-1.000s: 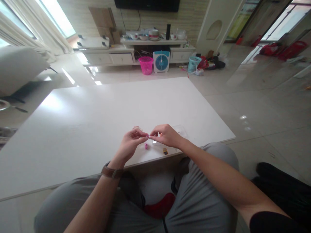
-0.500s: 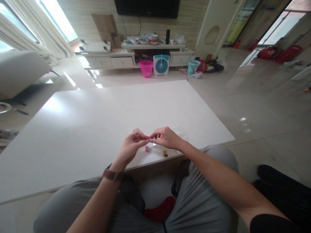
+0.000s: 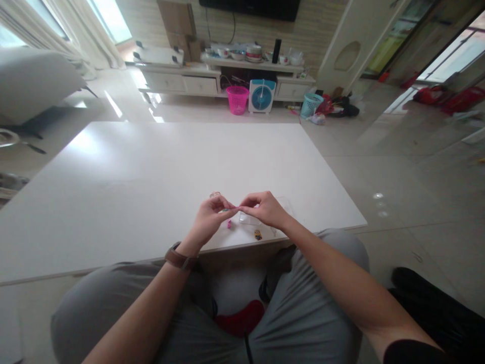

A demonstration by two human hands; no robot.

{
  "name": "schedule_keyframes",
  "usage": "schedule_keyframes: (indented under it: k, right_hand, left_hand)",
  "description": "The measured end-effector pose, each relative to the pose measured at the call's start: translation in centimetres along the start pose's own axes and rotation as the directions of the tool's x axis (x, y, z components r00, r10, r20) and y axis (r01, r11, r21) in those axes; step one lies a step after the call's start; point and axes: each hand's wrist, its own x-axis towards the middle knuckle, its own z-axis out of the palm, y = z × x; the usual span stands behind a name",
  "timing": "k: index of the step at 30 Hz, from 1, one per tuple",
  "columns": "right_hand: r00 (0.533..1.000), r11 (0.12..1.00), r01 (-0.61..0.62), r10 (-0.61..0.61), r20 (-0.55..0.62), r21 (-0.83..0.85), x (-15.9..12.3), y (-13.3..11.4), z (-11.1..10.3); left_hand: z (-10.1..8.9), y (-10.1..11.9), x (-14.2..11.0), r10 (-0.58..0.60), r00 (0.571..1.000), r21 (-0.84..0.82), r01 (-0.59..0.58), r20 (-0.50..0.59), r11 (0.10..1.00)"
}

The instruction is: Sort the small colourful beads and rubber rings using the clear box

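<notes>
Above the near edge of the white table (image 3: 159, 177), my left hand (image 3: 210, 217) and my right hand (image 3: 265, 208) meet fingertip to fingertip. Both pinch closed at one spot, where a tiny bit of pink shows; its kind is too small to tell. Just below my left fingers lies a small pink piece (image 3: 229, 224). A yellow minion figure (image 3: 258, 234) rests near the table edge, below my right hand. A clear plastic box (image 3: 248, 219) is partly hidden behind my right hand. Behind my left hand sits a little coil of light cord or bands (image 3: 214, 194).
Beyond the table stand a pink basket (image 3: 238, 101), a blue and white box fan (image 3: 261, 96) and a light blue basket (image 3: 311, 105). A low white cabinet (image 3: 166, 82) with dishes on top runs along the wall. My knees are under the table's near edge.
The view has tilted down and shifted slightly left. My hands stay together, with the fingertips still meeting. The pink piece and minion figure keep their places on the table.
</notes>
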Motion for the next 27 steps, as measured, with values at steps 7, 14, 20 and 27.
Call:
schedule_keyframes:
  k: [7, 14, 20, 27]
  right_hand:
    - [0.997, 0.943, -0.053, 0.069, 0.040, -0.330, 0.8, 1.1, -3.1]
    - [0.968, 0.769, -0.141, 0.239, 0.076, -0.624, 0.8, 3.0, -4.3]
    - [0.941, 0.695, -0.164, 0.323, 0.100, -0.700, 1.0, 3.4, -3.5]
    - [0.918, 0.618, -0.151, 0.377, 0.123, -0.772, 1.3, 3.7, -2.7]
  left_hand:
    - [-0.8, 0.3, 0.4, 0.039, 0.999, 0.186, -0.044, 0.034, 0.982]
    - [-2.0, -0.6, 0.4, 0.072, 0.995, 0.405, -0.092, 0.065, 0.910]
    - [-2.8, -1.2, 0.3, 0.032, 0.987, 0.678, -0.130, 0.155, 0.724]
    - [-3.2, -1.6, 0.2, -0.022, 0.980, 0.788, -0.146, 0.198, 0.598]
